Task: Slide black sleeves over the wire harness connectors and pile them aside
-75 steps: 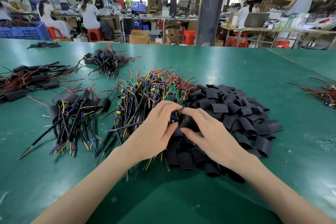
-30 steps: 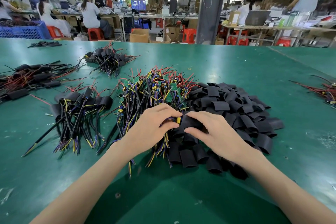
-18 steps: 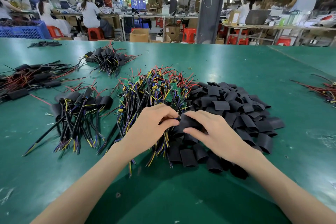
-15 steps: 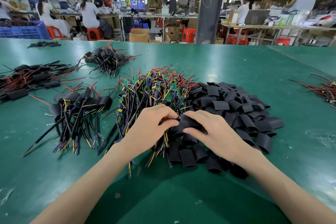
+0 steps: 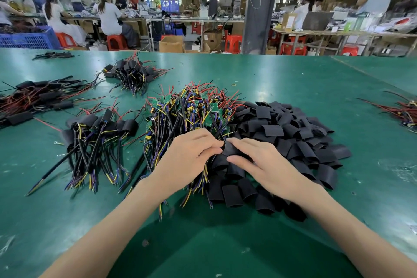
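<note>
Both hands work at the centre of the green table (image 5: 293, 79), meeting over the seam between two heaps.

Your right hand (image 5: 268, 165) holds one black sleeve (image 5: 230, 149): index finger laid along its far side, thumb along its near side, the remaining fingers spread loosely over the heap below. The grip is a light pinch, not a fist.

Your left hand (image 5: 187, 160) has its fingers curled, with thumb and fingertips closed together at the left mouth of that sleeve. They pinch a harness (image 5: 204, 175) whose wires trail out beneath the palm. The connector end is hidden under the fingertips, so how far it sits inside the sleeve cannot be told.

The held sleeve lies just above the near edge of the loose sleeve pile (image 5: 293, 133), which spreads to your right. Touching that pile on its left is the heap of bare harnesses (image 5: 191, 115), with green boards and red, yellow and blue wires.

Left of your left hand, apart from the bare heap, lies a sleeved pile (image 5: 99, 133). A second sleeved bundle (image 5: 133, 72) sits farther back, and a third group (image 5: 33, 99) at the far left edge. Red wires (image 5: 404, 110) lie at the right edge. A small rubber band (image 5: 234, 85) rests behind the bare heap.
</note>
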`<state>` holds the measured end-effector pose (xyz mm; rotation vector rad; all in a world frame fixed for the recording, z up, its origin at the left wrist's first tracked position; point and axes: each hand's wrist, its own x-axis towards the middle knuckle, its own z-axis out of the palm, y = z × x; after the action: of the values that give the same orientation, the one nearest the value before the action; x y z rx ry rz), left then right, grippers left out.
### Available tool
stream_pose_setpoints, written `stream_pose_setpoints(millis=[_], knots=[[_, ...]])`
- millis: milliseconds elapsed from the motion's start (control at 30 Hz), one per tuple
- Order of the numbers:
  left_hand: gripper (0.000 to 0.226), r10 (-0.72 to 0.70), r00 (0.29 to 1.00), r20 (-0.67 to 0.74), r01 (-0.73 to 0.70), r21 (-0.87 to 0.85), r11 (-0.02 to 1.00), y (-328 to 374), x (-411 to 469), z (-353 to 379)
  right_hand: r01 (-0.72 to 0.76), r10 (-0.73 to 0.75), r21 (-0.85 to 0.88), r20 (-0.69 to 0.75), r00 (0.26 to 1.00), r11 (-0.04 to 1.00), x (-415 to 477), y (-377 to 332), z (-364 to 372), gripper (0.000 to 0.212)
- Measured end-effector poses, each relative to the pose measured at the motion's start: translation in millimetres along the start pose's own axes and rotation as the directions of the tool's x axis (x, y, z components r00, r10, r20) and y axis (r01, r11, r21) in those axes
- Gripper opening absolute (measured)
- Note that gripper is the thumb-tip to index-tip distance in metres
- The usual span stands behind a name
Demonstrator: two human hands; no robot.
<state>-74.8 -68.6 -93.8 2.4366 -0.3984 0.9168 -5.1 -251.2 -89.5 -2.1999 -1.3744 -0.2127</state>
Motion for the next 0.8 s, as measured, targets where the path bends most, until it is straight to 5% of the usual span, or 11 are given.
stream_pose_setpoints(millis=[467,567,667,800], knots=[[0.024,-0.254,0.966,0.052,0.259,-0.188,0.947,2,2,-2,0.059,-0.06,-0.011,-0.103,0.993,0.998,2,0,3,0.046],[0.021,-0.137,0.974,-0.178,0.12,-0.105,0.987,2,7,-15,-0.01,-0.024,-0.119,-0.276,0.961,0.993,2,1,2,0.057],[0.023,-0.068,0.85,-0.522,0.061,-0.03,0.998,-13,12,-45,-0.181,0.079,-0.149,-0.522,0.849,0.972,3,6,-5,0.056],[0.023,-0.209,0.658,-0.723,0.314,0.011,0.949,-62,9,-90,-0.333,0.195,-0.146,-0.573,0.796,0.931,5,20,-8,0.054]])
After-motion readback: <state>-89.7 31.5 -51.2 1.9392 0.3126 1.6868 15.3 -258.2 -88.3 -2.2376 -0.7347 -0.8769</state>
